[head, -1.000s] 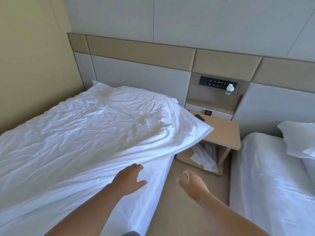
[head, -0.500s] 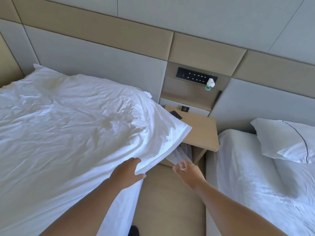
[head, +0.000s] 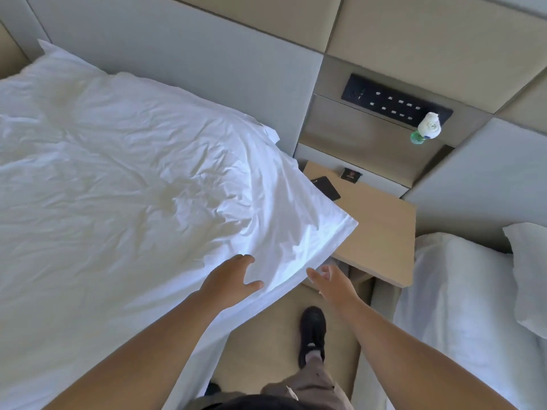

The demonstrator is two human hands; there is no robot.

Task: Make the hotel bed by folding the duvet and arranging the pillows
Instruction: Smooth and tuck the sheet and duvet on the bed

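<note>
While the duvet (head: 133, 187) lies crumpled across the whole bed (head: 192, 362), its head corner on the aisle side juts past the bed's edge & overhangs the table (head: 381, 232). Left hand (head: 233, 279) is flat on the duvet right by that side edge, fingers straight & spread, gripping nothing. Right hand (head: 331, 284) hovers just beside the overhanging hem, fingers apart & loose, empty. Can't tell if a fingertip brushes the cloth.

Fold not yet begun, by the look of it. The step seems to be: catch that loose corner.

To do it well, imo: right hand goes under the hem & pinches thru both layers near the corner tip. Left hand takes the side edge a bit further down the bed, so the hem is taut btwn them. Lift before pulling: a dark card (head: 325, 187) sits on the table just beside the overhang, so dragging could sweep it off. Then carry the corner back square w/ the bed's edge, no twist.

Pillows for this bed: none visible. One pillow (head: 529, 276) shows on the next bed (head: 444, 291).
</note>
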